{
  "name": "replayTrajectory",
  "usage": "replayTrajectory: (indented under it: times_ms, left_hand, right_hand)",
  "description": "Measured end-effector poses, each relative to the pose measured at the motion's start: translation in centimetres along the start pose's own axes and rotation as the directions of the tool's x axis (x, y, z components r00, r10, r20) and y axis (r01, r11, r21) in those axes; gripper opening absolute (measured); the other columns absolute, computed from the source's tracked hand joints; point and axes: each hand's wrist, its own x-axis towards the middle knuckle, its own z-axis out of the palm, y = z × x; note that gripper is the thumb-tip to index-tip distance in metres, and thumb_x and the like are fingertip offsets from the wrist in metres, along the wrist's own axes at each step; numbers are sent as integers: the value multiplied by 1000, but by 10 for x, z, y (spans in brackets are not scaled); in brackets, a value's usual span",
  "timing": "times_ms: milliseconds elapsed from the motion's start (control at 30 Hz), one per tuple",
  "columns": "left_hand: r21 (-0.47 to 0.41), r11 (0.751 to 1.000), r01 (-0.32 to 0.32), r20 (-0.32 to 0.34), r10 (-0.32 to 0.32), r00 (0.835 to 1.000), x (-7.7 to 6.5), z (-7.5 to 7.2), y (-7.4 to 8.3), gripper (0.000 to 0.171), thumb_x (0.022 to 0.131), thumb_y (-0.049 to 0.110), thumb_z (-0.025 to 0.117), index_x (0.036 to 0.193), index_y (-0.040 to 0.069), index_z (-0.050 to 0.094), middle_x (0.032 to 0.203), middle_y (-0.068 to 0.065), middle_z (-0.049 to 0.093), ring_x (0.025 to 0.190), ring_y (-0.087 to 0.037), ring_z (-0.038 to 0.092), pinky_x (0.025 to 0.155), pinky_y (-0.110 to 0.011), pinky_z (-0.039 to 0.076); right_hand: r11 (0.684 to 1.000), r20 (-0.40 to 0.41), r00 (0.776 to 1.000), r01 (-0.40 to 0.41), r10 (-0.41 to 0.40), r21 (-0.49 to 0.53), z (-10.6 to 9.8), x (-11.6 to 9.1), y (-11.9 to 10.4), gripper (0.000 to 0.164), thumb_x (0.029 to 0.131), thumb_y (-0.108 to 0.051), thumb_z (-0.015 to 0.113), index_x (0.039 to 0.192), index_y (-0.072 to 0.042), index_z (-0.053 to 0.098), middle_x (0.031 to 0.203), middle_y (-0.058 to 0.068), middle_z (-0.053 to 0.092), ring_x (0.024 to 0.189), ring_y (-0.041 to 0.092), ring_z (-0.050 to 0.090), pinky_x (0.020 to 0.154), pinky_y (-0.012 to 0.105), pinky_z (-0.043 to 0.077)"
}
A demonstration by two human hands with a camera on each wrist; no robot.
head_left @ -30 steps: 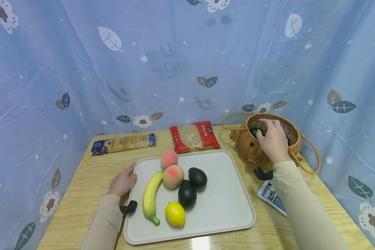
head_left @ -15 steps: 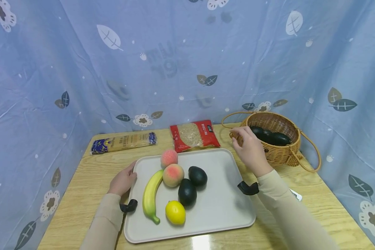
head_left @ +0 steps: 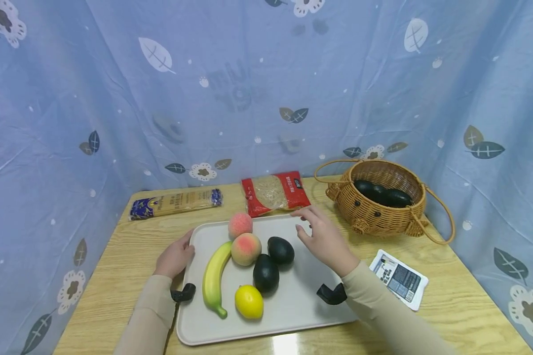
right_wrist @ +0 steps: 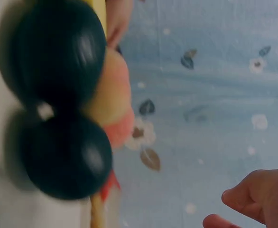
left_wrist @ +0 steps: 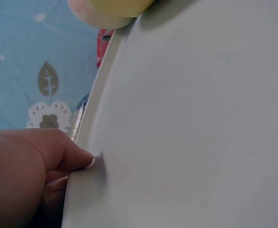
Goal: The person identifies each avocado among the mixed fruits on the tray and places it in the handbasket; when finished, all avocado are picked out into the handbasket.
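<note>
My left hand [head_left: 175,258] pinches the left rim of the white tray [head_left: 311,305]; in the left wrist view the thumb lies over the rim with the other fingers outside it. My right hand [head_left: 326,241] hovers over the tray's right part, fingers loosely bent, holding nothing. Nearest to it on the tray are two dark avocados [head_left: 266,274]. Left of them sit two peaches [head_left: 246,249], a banana [head_left: 215,281] and a lemon [head_left: 249,302]. In the right wrist view, the avocados [right_wrist: 65,156] are large and blurred.
A wicker pig basket [head_left: 368,212] with several dark avocados [head_left: 397,198] stands at back right. Before it lies a white packet [head_left: 399,278]. Behind the tray are a red noodle bag [head_left: 275,193] and a long pasta pack [head_left: 175,203]. A blue curtain [head_left: 248,98] surrounds the table.
My right hand has come out of the basket and moved left over the tray, with nothing in it. The white packet is uncovered again. My left hand stays at the tray rim.
</note>
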Motion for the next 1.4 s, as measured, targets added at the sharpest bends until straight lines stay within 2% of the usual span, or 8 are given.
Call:
replayTrajectory:
  times_ms: [167, 367, 600, 800, 967, 1133, 1200, 1400]
  left_hand:
    - [5, 1000, 10, 5, -10, 1000, -2, 2, -1, 62, 102, 22, 47, 162, 8, 38, 114, -18, 72, 76, -27, 62, 77, -48, 51]
    - [-1, 1000, 17, 9, -17, 1000, -2, 3, -4, 63, 102, 23, 46, 163, 8, 37, 122, -20, 71, 75, -26, 62, 74, -45, 51]
    - [-8, 1000, 13, 11, -13, 1000, -1, 3, -5, 63, 103, 23, 47, 163, 8, 36, 116, -19, 72, 70, -24, 60, 69, -43, 49]
    - [-7, 1000, 22, 9, -22, 1000, -1, 3, -3, 63, 103, 23, 47, 163, 9, 37, 110, -16, 73, 71, -24, 60, 69, -41, 48]
    - [-23, 999, 28, 13, -28, 1000, -3, 2, 0, 63, 103, 23, 47, 163, 9, 37, 108, -15, 73, 68, -24, 58, 66, -40, 47]
    - [-23, 999, 31, 11, -31, 999, -3, 2, 0, 62, 103, 23, 47, 163, 9, 37, 105, -14, 73, 66, -24, 58, 64, -38, 46]
    - [-25, 999, 30, 12, -30, 999, -3, 2, 0, 62, 103, 23, 47, 163, 8, 37, 105, -14, 73, 65, -23, 58, 64, -38, 45]
    - [-19, 999, 32, 10, -32, 999, -2, 2, -1, 63, 103, 23, 47, 163, 9, 37, 91, -11, 71, 64, -23, 56, 61, -38, 44]
  right_hand:
    - [999, 84, 996, -2, -2, 46, 18, -11, -17, 35, 92, -6, 78, 125, -13, 71, 115, 3, 63, 98, 23, 66, 76, 39, 55]
    - [992, 210, 977, -1, -25, 124, 37, -24, -34, 38, 93, -10, 79, 129, -12, 69, 121, 3, 62, 103, 28, 68, 89, 46, 56]
    - [998, 344, 938, 11, -32, 65, 54, -31, -43, 47, 94, -22, 81, 136, -10, 65, 129, 11, 60, 114, 28, 64, 94, 48, 56]
    - [999, 393, 919, 47, -42, -3, 65, -35, -47, 47, 93, -28, 82, 135, -13, 66, 130, 9, 60, 117, 27, 62, 91, 50, 57]
    - [997, 429, 901, 75, -62, -13, 73, -41, -47, 43, 94, -31, 81, 132, -15, 68, 133, 7, 59, 122, 27, 58, 97, 47, 55]
    - [997, 438, 896, 73, -75, 20, 78, -44, -45, 39, 95, -30, 80, 128, -14, 70, 136, 8, 57, 123, 29, 58, 106, 46, 48]
    - [998, 442, 894, 56, -67, 37, 80, -45, -44, 39, 95, -29, 80, 129, -14, 69, 138, 9, 55, 124, 30, 58, 107, 46, 48]
    - [998, 454, 889, 26, -53, 64, 81, -47, -42, 42, 95, -28, 80, 132, -15, 66, 142, 10, 52, 126, 29, 60, 106, 46, 49]
